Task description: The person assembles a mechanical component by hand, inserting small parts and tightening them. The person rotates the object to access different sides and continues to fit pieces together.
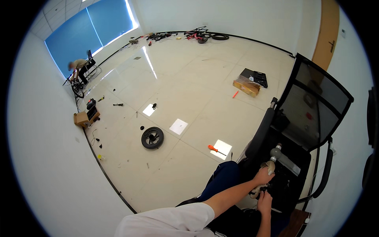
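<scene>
Looking down, two hands are seen working over the seat of one black office chair with a mesh back. The left hand is closed around the lower end of a grey metal part, sort of a bent tube, which is lying across the dark seat and angled up to the right. The right hand is set just below it, fingers curled in around something small and dark; what exactly is pinched can't be told, too tiny and shadowed.

Out on the tiled floor, one small black wheel is laid flat, well apart from the chair. One orange-handled screwdriver is lying nearer, between the wheel and the chair. Further back, one cardboard box is parked just beside one open black tool case. One more brown box is sat against the left wall. One other person is bent over by the blue window, far off.
</scene>
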A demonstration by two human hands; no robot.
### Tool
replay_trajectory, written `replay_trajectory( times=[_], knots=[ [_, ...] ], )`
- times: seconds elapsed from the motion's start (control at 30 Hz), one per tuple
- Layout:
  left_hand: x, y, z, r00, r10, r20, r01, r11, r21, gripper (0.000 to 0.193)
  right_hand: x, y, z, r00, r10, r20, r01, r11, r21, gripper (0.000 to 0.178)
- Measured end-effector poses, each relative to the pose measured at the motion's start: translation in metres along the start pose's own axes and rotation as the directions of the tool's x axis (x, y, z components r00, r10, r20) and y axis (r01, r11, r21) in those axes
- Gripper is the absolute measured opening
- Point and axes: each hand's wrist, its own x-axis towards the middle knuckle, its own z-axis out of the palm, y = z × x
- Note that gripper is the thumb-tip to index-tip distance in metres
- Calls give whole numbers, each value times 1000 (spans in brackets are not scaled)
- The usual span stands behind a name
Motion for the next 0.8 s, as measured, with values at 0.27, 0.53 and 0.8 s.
replay_trajectory(
  times=[0.27,0.53,0.8],
  knots=[
    [1,-4,5,995,92,-44,-93,995,-19,44,0,1,-1,979,198,36,-199,980,7,39],
    [13,-3,-3,998,-37,58,26,983,184,50,6,0,-7,980,74,186,-54,993,-109,34],
    [6,3,-4,998,-29,58,19,987,160,47,-2,-16,-20,954,169,249,-149,984,-98,31]
  ],
)
